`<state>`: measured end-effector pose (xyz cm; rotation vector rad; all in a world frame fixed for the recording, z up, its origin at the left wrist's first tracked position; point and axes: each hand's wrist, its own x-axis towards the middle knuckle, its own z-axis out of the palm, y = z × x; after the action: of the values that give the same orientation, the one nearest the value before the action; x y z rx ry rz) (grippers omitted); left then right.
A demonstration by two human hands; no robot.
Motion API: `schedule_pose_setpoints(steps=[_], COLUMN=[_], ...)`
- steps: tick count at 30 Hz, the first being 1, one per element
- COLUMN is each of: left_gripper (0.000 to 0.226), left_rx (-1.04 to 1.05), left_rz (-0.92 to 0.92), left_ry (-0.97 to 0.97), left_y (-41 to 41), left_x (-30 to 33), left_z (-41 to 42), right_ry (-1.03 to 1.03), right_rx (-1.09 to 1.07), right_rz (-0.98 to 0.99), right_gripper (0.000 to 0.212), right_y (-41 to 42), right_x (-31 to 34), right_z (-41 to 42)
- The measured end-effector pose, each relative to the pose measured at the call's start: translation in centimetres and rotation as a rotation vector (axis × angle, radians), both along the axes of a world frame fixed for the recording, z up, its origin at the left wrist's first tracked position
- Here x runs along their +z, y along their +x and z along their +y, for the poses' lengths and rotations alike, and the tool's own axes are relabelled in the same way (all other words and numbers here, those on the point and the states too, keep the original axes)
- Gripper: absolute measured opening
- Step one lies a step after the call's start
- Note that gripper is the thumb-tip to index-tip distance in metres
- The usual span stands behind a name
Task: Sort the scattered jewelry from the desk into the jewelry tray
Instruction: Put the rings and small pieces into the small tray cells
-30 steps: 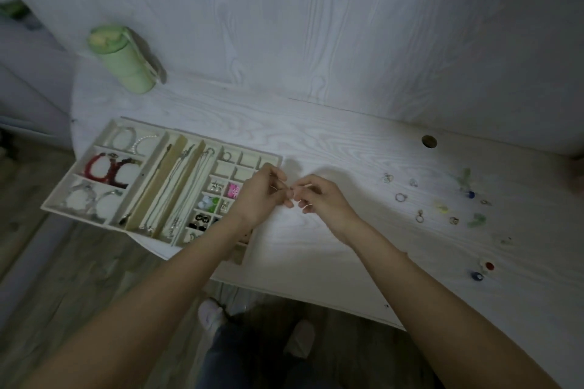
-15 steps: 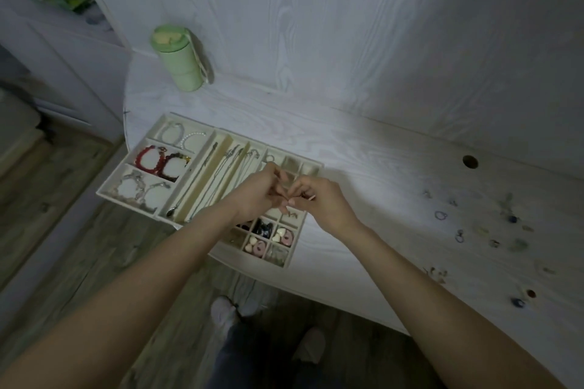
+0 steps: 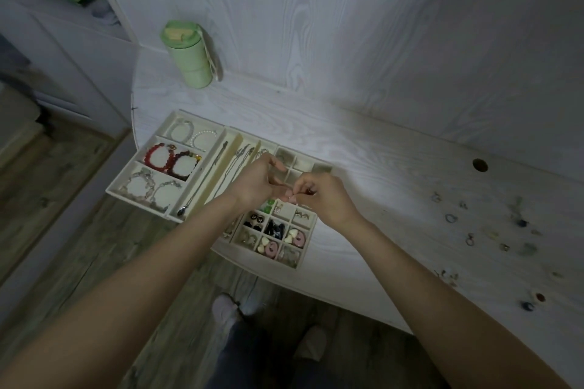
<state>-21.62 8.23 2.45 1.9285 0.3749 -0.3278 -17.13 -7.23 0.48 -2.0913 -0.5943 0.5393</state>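
A cream jewelry tray [image 3: 141,191] lies at the desk's left end, with bracelets at its left, necklaces in long slots, and small square cells of earrings at its right. My left hand [image 3: 254,182] and my right hand [image 3: 319,196] meet above the small cells, fingertips together. My right hand pinches a thin pale piece [image 3: 293,198]; it is too small to identify. Whether my left hand also holds it is unclear. Scattered rings and small jewelry [image 3: 470,238] lie on the desk [image 3: 379,199] at the right.
A green bottle [image 3: 187,54] stands at the back left against the wall. A cable hole [image 3: 480,165] sits in the desk at the right. The tray overhangs the desk's front edge. Floor and my feet show below.
Both hands moved left together from the bare desk beside the tray to above its small cells. The camera turned left, so the tray sits nearer the middle of the view.
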Motion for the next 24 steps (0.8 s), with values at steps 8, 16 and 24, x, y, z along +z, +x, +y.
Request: schedule_pose_setpoints(steps=[8, 16, 24], left_gripper=[0.035, 0.024, 0.043], left_rx=[0.121, 0.044, -0.184], left_rz=[0.024, 0.018, -0.050], left_ry=[-0.143, -0.123, 0.413], left_y=[-0.1, -1.0, -2.6], left_x=[-1.5, -2.5, -2.8], left_z=[-0.4, -1.1, -0.6], right_ry=[0.014, -0.013, -0.241], right_rx=[-0.054, -0.064, 0.053], right_rz=[0.017, 0.051, -0.050], right_gripper=[0.008, 0.007, 0.007], right_y=[0.5, -0.2, -0.8], right_x=[-0.7, -2.5, -5.0], right_z=[-0.7, -1.4, -1.7])
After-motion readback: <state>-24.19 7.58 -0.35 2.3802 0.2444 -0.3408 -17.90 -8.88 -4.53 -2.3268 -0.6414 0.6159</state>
